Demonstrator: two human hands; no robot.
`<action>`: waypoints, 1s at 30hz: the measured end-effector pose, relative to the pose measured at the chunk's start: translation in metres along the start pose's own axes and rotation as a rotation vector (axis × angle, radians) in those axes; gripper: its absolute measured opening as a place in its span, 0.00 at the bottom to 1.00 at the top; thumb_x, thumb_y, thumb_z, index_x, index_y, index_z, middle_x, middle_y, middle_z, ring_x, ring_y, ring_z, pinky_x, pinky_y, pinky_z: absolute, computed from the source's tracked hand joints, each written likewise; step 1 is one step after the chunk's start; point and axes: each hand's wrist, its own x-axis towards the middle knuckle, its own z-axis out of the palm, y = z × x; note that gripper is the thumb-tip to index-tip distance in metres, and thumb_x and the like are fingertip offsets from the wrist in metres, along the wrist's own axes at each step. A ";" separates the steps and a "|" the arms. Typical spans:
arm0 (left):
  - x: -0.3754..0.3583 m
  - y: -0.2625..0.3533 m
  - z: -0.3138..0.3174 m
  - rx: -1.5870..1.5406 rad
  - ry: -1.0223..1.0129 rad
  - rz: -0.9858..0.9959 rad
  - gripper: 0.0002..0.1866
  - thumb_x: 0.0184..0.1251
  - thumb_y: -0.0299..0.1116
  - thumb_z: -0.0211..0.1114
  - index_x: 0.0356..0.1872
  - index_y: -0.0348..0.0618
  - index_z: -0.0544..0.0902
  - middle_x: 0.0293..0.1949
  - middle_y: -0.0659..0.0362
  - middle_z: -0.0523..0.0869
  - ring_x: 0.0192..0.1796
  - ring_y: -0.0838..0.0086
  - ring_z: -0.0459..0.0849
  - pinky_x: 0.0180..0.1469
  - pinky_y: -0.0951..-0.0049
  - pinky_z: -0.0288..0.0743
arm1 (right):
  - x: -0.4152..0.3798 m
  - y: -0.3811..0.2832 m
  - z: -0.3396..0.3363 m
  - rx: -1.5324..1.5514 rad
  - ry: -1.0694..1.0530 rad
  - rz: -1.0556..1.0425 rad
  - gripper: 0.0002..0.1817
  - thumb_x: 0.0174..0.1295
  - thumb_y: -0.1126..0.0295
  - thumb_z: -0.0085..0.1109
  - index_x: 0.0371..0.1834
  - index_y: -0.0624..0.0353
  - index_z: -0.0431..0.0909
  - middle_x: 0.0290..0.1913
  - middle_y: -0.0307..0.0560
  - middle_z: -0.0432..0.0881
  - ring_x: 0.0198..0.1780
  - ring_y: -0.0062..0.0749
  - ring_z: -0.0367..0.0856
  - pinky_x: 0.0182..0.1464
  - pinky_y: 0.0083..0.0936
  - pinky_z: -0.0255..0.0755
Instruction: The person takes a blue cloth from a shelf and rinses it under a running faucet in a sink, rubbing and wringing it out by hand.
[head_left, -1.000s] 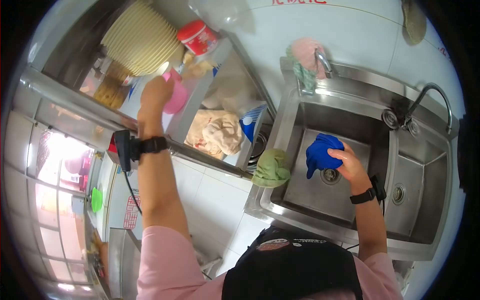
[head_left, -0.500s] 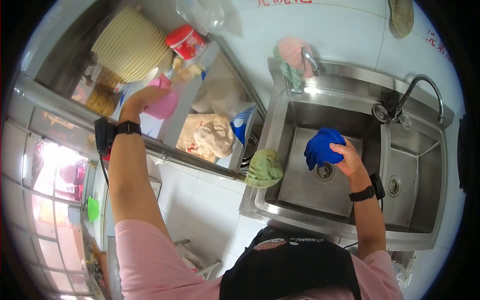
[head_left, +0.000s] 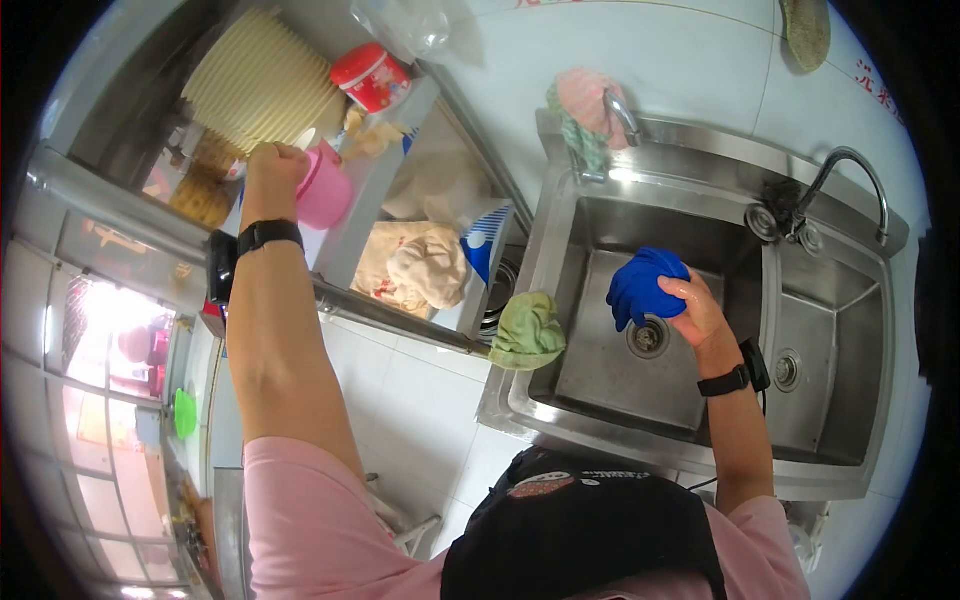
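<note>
My right hand (head_left: 698, 312) grips a bunched blue cloth (head_left: 648, 288) above the large sink basin (head_left: 610, 375), near its drain. On the shelf at the left, my left hand (head_left: 275, 168) has its fingers curled in beside a pink plastic cup (head_left: 326, 192). Whether those fingers hold anything is hidden from this side. Just beyond the hand stands a tall stack of cream plates (head_left: 262, 85). A red-lidded tub (head_left: 371, 78) sits farther along the same shelf.
A smaller basin (head_left: 810, 340) with a curved faucet (head_left: 858, 165) adjoins on the right. A green cloth (head_left: 528, 332) drapes over the sink's left corner. Pink and green cloths (head_left: 590, 105) hang by the other faucet. On the lower shelf lies a whitish cloth bundle (head_left: 428, 272).
My left hand has drawn back from over the pink cup to its left side, toward the plates, and its fingers are curled. My right hand stays in place with the blue cloth.
</note>
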 end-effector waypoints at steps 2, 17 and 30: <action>0.004 0.011 0.003 0.398 0.034 0.178 0.04 0.47 0.26 0.52 0.18 0.40 0.73 0.13 0.62 0.71 0.14 0.77 0.67 0.17 0.75 0.61 | 0.001 -0.001 0.001 0.020 0.001 0.002 0.22 0.47 0.74 0.52 0.48 0.66 0.65 0.42 0.48 0.74 0.42 0.32 0.74 0.44 0.26 0.68; -0.323 0.028 0.329 -0.308 -0.315 0.413 0.09 0.56 0.31 0.49 0.20 0.38 0.72 0.19 0.55 0.72 0.25 0.69 0.71 0.28 0.70 0.63 | -0.005 -0.002 0.033 0.445 -0.013 -0.244 0.14 0.54 0.70 0.50 0.44 0.58 0.68 0.42 0.41 0.73 0.45 0.27 0.72 0.47 0.26 0.65; -0.349 0.031 0.318 -0.153 -0.471 0.906 0.16 0.56 0.34 0.48 0.44 0.36 0.69 0.41 0.49 0.72 0.44 0.54 0.70 0.48 0.63 0.61 | -0.048 -0.012 0.025 0.695 0.003 -0.231 0.21 0.54 0.67 0.51 0.50 0.64 0.61 0.48 0.48 0.69 0.50 0.33 0.68 0.53 0.32 0.62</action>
